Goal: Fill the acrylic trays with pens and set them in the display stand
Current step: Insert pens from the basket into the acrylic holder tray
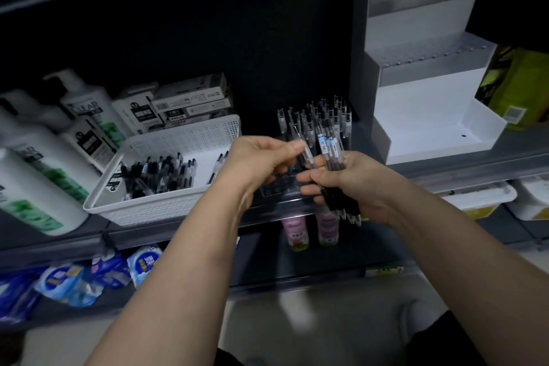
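My right hand (347,184) grips a bundle of pens (331,154), their clear tops up and black ends sticking out below the fist. My left hand (261,162) pinches a single clear pen (306,151) at the edge of that bundle. Both hands hover over a clear acrylic tray (279,190) on the shelf; pens (320,116) stand upright in its back rows, while its front holes show dark. A white basket (166,205) to the left holds several loose pens (160,172). The white stepped display stand (427,116) is on the right.
Shampoo bottles (44,157) lie and stand at the far left. Pen boxes (184,104) are stacked behind the basket. Green packages (523,89) sit behind the stand. The lower shelf holds blue packs (74,279), pink bottles (297,232) and white tubs (481,199).
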